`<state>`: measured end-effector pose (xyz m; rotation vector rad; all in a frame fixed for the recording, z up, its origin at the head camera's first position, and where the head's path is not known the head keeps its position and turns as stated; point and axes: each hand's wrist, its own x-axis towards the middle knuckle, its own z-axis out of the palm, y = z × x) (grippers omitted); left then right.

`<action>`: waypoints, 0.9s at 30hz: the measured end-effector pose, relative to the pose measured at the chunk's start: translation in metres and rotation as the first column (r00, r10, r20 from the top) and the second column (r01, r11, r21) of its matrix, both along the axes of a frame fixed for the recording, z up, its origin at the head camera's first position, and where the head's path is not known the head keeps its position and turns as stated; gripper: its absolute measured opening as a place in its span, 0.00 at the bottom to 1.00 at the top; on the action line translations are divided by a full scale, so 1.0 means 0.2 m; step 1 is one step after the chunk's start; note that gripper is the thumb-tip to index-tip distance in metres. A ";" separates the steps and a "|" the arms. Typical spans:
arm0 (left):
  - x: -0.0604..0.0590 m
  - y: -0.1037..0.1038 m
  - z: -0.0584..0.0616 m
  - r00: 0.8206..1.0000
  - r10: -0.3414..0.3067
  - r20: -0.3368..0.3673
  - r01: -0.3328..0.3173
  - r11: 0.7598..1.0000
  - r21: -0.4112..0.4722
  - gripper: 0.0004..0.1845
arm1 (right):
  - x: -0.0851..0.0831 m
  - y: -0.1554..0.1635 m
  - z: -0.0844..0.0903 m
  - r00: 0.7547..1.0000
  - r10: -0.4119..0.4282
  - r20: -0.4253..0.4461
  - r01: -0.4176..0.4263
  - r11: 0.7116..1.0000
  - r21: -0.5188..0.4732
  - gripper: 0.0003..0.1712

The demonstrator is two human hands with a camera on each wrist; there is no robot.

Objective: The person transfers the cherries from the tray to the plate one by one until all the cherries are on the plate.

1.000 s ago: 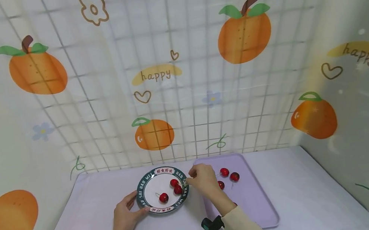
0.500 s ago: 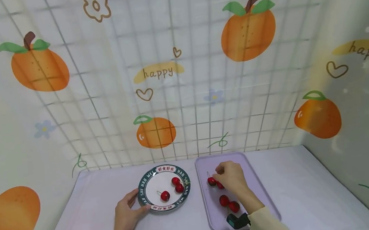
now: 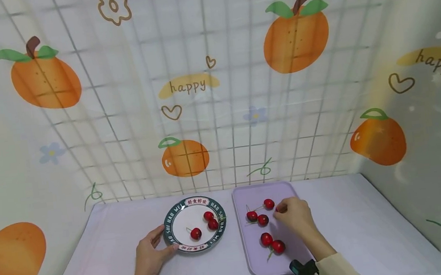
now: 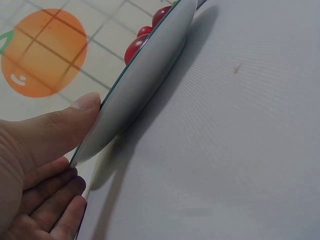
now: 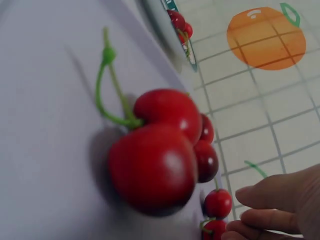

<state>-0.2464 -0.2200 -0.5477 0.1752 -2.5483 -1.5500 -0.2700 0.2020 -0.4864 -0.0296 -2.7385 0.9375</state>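
Right hand [image 3: 296, 214] shifted right, pinching a cherry [image 3: 278, 209] (tray's far side).

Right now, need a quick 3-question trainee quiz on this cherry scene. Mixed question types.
1. How many cherries lie on the round plate?
2. True or false: the left hand grips the plate's near rim.
3. Where is the right hand? A) over the plate B) on the purple tray, fingers at a cherry C) off the table

Key: 1) three 2) true 3) B
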 end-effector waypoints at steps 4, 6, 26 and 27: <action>0.01 -0.01 0.01 1.000 -0.004 -0.007 0.004 1.000 0.009 0.45 | 0.01 0.01 -0.01 0.999 -0.010 0.030 0.010 1.000 -0.001 0.07; 0.01 -0.01 0.01 1.000 -0.006 -0.007 0.006 1.000 0.012 0.45 | 0.01 0.02 -0.02 0.999 -0.009 0.036 0.010 1.000 -0.003 0.08; 0.01 0.01 0.02 1.000 0.015 0.008 -0.015 1.000 0.027 0.45 | 0.03 0.04 -0.11 1.000 -0.006 0.015 0.006 1.000 0.014 0.03; 0.01 0.01 0.02 1.000 0.015 0.009 -0.015 1.000 0.027 0.45 | 0.03 0.04 -0.11 1.000 -0.009 0.013 0.009 1.000 0.015 0.03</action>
